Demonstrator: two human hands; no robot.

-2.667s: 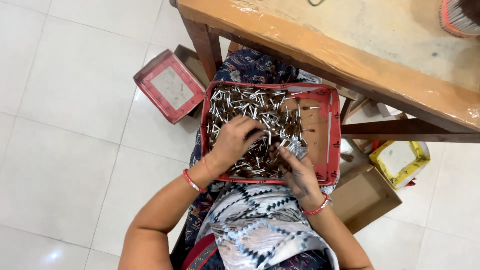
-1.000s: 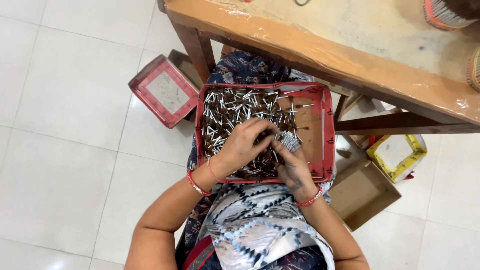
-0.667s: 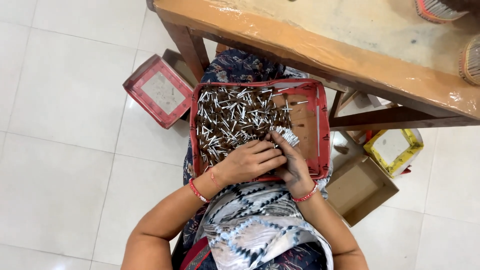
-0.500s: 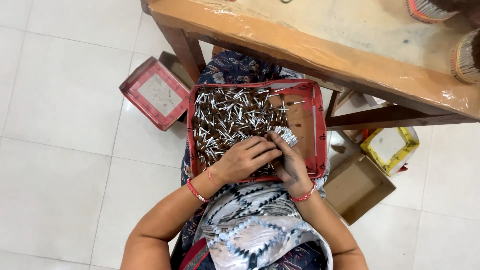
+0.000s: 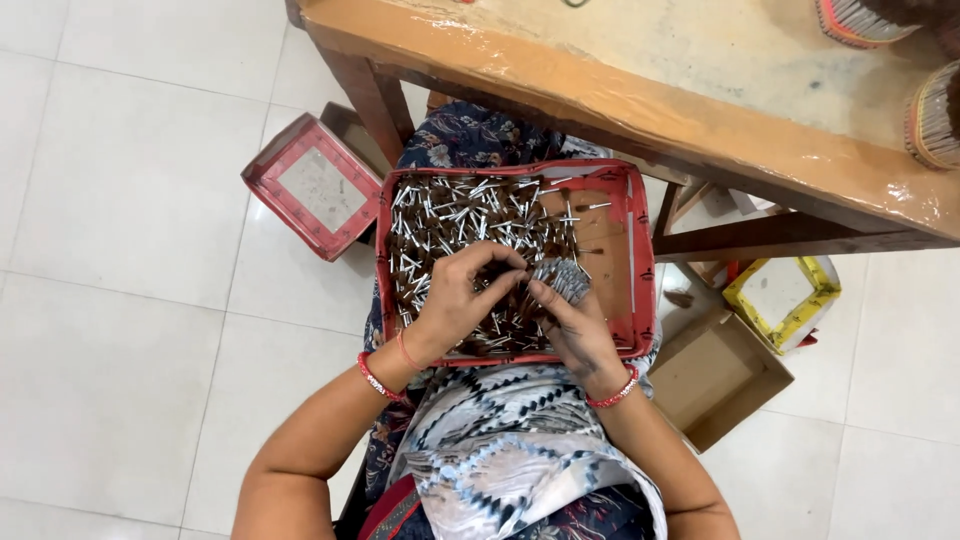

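Note:
A red-rimmed cardboard tray [image 5: 641,262] rests on my lap, filled with several thin brown sticks with silvery-white tips [image 5: 450,215]. My right hand [image 5: 580,325] grips a gathered bundle of these sticks [image 5: 562,279], tips pointing up and away. My left hand [image 5: 462,298] lies over the pile in the tray, its fingers pinched on a few sticks right beside the bundle. Both wrists wear red bangles.
A wooden table [image 5: 700,90] stands just ahead, its edge over the tray. A red box lid [image 5: 312,186] lies on the white tiled floor at left. A brown cardboard box [image 5: 716,375] and a yellow-rimmed box [image 5: 782,298] sit at right. Round stick bundles [image 5: 932,115] stand on the table.
My left hand has pulled back from the middle of the pile toward the bundle in my right hand. The bundle has stayed in my right hand.

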